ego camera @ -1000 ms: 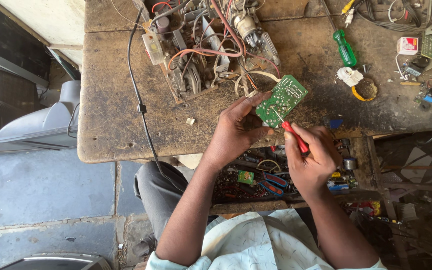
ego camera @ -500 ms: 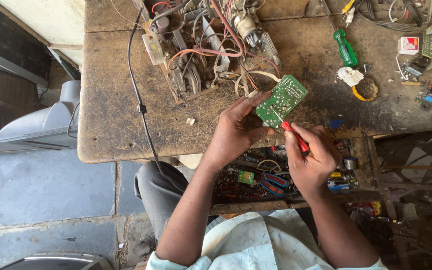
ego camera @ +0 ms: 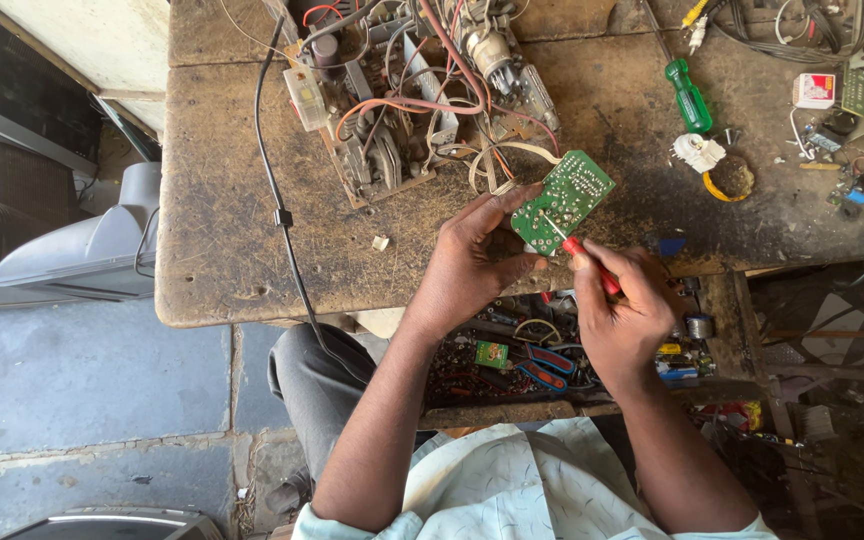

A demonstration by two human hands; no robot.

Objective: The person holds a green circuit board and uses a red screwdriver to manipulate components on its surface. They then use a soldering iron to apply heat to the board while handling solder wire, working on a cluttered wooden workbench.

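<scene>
My left hand (ego camera: 472, 265) grips a small green circuit board (ego camera: 564, 199) by its lower left edge and holds it tilted above the worn wooden workbench (ego camera: 222, 240). My right hand (ego camera: 627, 315) is closed around a red-handled screwdriver (ego camera: 592, 264), whose metal tip rests on the board's solder side. White wires run from the board toward a large opened electronics chassis (ego camera: 412, 95) farther back on the bench.
A green-handled screwdriver (ego camera: 690, 95), a white plug (ego camera: 698, 152) and small parts lie at the right of the bench. A black cable (ego camera: 282, 215) crosses the bench's left part. An open drawer (ego camera: 542, 355) with several tools sits below my hands. A grey casing (ego camera: 82, 250) stands on the left.
</scene>
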